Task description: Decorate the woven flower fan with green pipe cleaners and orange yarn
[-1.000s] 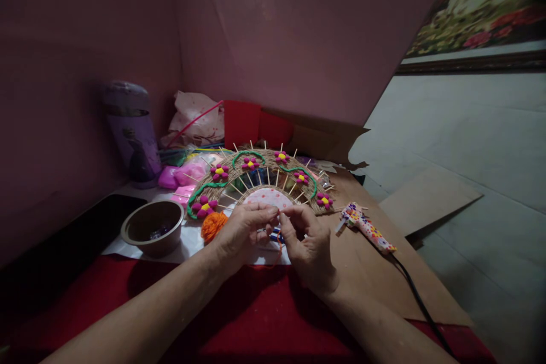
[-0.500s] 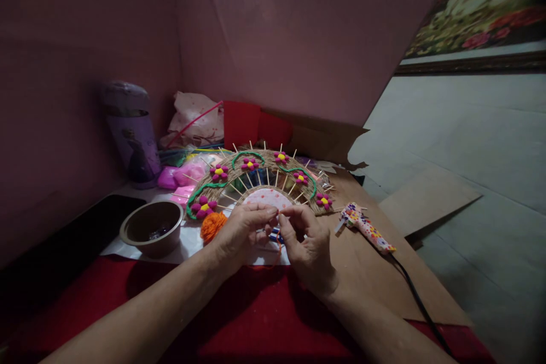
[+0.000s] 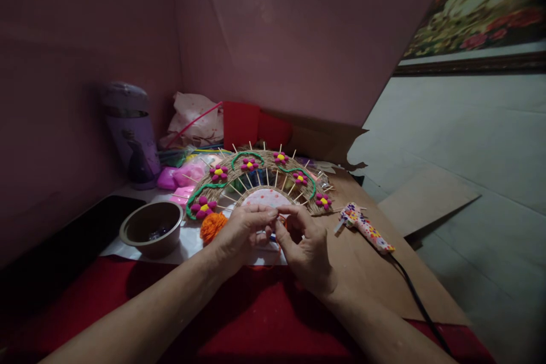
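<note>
My left hand (image 3: 249, 230) and my right hand (image 3: 307, 244) meet fingertip to fingertip at the centre, both pinched on thin orange yarn (image 3: 279, 247), which hangs below the fingers. The bit between the fingertips is too small to make out. Left of my left hand lies an orange yarn ball (image 3: 213, 227). Behind my hands stands a half-round woven twine piece (image 3: 267, 157) with thin sticks, green cords and several magenta flowers with yellow centres. A spotted pale half-circle (image 3: 267, 198) sits at its middle, partly hidden by my hands.
A brown bowl (image 3: 151, 228) and purple tumbler (image 3: 133, 142) stand left. Pink packets (image 3: 183, 175) lie behind the bowl. On brown cardboard (image 3: 384, 284) at right rests a flower-patterned glue gun (image 3: 367, 228) with a black cord. Red cloth (image 3: 239, 318) covers the front.
My right thumb and fingers have shifted slightly left and closer to my left fingertips. My left hand has hardly moved.
</note>
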Motion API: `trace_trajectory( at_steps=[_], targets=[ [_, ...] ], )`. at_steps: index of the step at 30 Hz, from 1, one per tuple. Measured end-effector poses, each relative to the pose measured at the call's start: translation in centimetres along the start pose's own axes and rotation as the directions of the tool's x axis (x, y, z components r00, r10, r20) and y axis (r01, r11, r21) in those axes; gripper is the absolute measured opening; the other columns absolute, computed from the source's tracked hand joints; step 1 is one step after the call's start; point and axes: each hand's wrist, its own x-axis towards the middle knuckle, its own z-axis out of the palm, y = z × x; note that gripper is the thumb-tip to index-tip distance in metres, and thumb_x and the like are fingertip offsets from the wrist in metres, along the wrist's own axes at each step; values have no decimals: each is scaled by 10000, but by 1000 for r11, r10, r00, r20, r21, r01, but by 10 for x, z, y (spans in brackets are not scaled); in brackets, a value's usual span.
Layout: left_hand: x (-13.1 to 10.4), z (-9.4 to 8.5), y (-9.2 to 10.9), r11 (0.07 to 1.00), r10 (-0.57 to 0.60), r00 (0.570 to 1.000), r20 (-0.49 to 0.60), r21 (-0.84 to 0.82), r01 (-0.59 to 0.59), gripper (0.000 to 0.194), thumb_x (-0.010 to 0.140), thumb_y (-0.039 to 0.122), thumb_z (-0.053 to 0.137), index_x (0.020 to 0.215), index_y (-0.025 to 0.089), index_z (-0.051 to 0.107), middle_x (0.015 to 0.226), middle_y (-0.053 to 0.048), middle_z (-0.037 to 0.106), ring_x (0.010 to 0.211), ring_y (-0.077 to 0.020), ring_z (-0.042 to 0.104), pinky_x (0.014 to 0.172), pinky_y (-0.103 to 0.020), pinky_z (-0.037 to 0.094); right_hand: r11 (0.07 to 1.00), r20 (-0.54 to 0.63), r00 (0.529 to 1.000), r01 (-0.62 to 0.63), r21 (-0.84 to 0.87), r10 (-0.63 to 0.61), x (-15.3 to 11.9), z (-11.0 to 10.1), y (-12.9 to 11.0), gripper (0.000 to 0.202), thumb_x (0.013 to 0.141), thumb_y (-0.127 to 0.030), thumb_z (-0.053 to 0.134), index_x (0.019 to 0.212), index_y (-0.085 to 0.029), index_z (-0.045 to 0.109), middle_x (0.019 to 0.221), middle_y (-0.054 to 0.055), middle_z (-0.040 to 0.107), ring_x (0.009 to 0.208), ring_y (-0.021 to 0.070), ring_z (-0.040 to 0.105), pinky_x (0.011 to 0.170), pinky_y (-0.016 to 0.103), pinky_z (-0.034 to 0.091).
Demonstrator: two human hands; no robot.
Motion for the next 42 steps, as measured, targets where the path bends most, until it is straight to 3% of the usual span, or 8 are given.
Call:
trace_trajectory(
  at_steps=[9, 17, 21, 24, 29, 32, 38, 42],
  targets=[
    [0, 2, 1, 996, 80, 995, -52, -24, -81, 149, 628, 218, 702, 610, 116, 596, 594, 3, 527, 525, -63, 444, 467, -183, 326, 998, -9, 999, -39, 54, 39, 0, 1, 5, 134, 868, -253, 528, 982, -196, 567, 606, -29, 540, 489, 98, 471, 472, 213, 375],
    [4, -3, 0, 938, 268, 963, -17, 235, -256, 233, 660, 340, 687, 672, 119, 615, 575, 4, 529, 477, -62, 410, 440, -198, 279, 997, -32, 998, -56, 44, 57, 1, 0, 4, 148, 865, -256, 532, 993, -191, 567, 659, -7, 584, 510, 108, 515, 494, 223, 407],
    [1, 0, 1, 808, 428, 903, -22, 456, -372, 209, 675, 325, 665, 642, 130, 595, 570, 14, 515, 504, -73, 408, 482, -216, 311, 999, -30, 999, -33, 1, 33, 1, 0, 5, 126, 858, -241, 535, 966, -186, 569, 566, -40, 524, 461, 96, 462, 452, 211, 355],
    [-3, 3, 0, 623, 572, 820, 28, 636, -456, 167, 750, 293, 585, 664, 150, 580, 641, -2, 547, 595, -107, 470, 556, -239, 359, 999, -26, 999, -32, 0, 32, 0, 0, 5, 118, 860, -237, 531, 959, -185, 566, 548, -47, 511, 456, 92, 457, 452, 207, 355],
    [-7, 6, -3, 379, 653, 751, 102, 814, -440, 162, 812, 265, 492, 689, 169, 537, 678, -12, 537, 641, -137, 475, 600, -269, 362, 997, 1, 998, -59, 44, 59, 0, 0, 3, 122, 869, -247, 520, 971, -187, 553, 603, -23, 577, 485, 101, 504, 467, 208, 389],
    [-5, 5, -4, 405, 658, 750, 75, 804, -436, 152, 817, 262, 490, 693, 177, 517, 670, -1, 515, 638, -137, 463, 604, -267, 358, 996, 8, 998, -67, 65, 67, 0, 0, 1, 126, 872, -246, 516, 979, -186, 543, 634, -13, 599, 506, 103, 526, 475, 208, 401],
    [-4, 4, -1, 604, 635, 773, 3, 622, -498, 162, 842, 324, 491, 799, 181, 554, 728, -1, 540, 698, -137, 497, 653, -255, 388, 997, -16, 998, -61, 49, 62, 1, 0, 0, 115, 869, -267, 514, 946, -186, 541, 540, -50, 496, 448, 94, 453, 435, 205, 356],
    [-4, 5, -1, 620, 582, 813, 33, 629, -469, 176, 797, 334, 566, 738, 169, 577, 711, -9, 563, 669, -133, 495, 622, -251, 382, 996, -6, 998, -64, 59, 65, 0, 1, 3, 135, 868, -270, 516, 967, -183, 541, 565, -41, 508, 466, 93, 449, 445, 204, 358]
  ],
)
